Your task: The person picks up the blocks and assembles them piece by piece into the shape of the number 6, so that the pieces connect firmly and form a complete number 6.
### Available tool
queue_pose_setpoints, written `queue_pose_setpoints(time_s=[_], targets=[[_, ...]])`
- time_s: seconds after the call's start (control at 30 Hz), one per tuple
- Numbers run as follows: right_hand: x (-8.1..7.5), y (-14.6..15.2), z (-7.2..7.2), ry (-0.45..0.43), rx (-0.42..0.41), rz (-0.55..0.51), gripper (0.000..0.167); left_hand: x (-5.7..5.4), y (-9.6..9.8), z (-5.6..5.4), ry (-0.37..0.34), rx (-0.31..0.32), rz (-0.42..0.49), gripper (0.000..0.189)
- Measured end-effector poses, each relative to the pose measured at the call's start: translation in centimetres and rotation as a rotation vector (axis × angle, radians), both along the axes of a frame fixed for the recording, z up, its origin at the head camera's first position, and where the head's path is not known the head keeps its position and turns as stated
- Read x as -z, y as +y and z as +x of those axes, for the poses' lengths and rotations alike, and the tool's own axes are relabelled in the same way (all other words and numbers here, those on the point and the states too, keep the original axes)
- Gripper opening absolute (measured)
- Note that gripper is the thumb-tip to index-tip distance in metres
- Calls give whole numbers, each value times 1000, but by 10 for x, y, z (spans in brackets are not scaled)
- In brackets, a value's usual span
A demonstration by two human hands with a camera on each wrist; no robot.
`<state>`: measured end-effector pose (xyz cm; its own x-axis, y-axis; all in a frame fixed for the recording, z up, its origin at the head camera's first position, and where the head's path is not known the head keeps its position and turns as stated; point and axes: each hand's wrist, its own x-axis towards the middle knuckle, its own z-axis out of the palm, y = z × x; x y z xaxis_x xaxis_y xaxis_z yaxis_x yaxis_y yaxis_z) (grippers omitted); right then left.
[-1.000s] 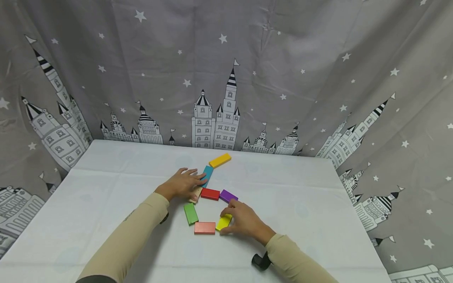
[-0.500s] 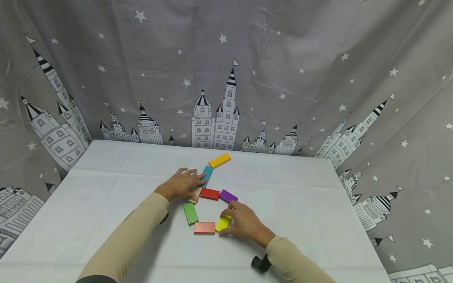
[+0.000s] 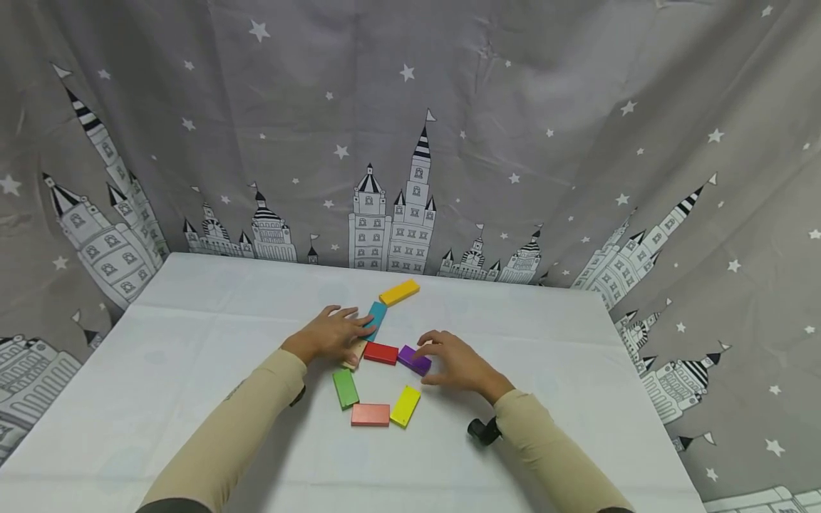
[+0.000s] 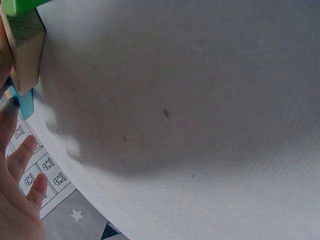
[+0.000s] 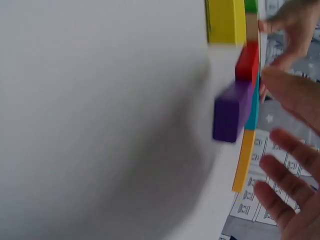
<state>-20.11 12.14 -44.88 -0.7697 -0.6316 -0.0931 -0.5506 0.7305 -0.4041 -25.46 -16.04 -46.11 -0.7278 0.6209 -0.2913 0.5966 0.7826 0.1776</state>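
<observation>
My left hand [image 3: 330, 335] lies with spread fingers over the blue block [image 3: 377, 315] and the plain wooden block [image 3: 360, 350]. Its thumb is by the wooden one. Just above the purple block [image 3: 413, 362] hovers my right hand [image 3: 458, 363], its fingers apart and loosely bent; the right wrist view shows a gap between them and the purple block [image 5: 230, 117]. The red block [image 3: 381, 353] lies between the wooden and purple ones. Nearer me are the green block [image 3: 346, 389], the salmon block [image 3: 370, 415] and the yellow block [image 3: 405, 407], all flat.
An orange-yellow block [image 3: 399, 292] lies beyond the blue one, toward the back of the white-covered table [image 3: 224, 306]. Behind the table hangs a grey curtain [image 3: 513, 85] printed with castles and stars. A black wrist camera [image 3: 484, 431] sits under the right wrist.
My right hand has let go of the yellow block and moved away from me to the purple block. The yellow block now shows whole. My left hand stays in place.
</observation>
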Motion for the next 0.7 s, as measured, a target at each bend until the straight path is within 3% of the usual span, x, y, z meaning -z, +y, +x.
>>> queue_pose_setpoints(time_s=[0.3, 0.7], targets=[[-2, -5, -37, -110, -224, 58, 41, 0, -1, 1, -6, -11, -8, 80], [-1, -14, -52, -211, -245, 169, 52, -2, -1, 3, 3, 4, -18, 80]])
